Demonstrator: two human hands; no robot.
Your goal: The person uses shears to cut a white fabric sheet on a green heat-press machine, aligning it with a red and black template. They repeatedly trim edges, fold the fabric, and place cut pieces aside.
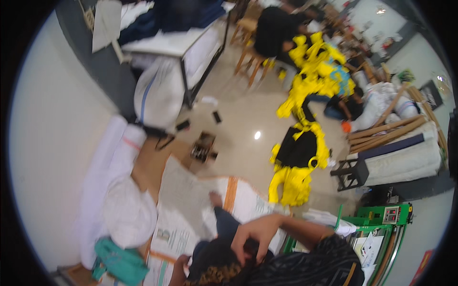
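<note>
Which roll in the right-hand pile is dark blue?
The slim navy roll, pictured between the brown tubes and the large white roll; its dark colour sets it apart.

Glossy floor (238, 152), seemingly matt yellow cloth (296, 186)

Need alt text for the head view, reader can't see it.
A person's right hand curls before dark patterned clothing, any held item unclear; the left hand sits low. Beyond, yellow and black fabric lies on a shiny floor.

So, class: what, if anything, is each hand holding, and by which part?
It cannot be told: the right hand curls over something dark and blurred; the left hand shows only partly.
</note>
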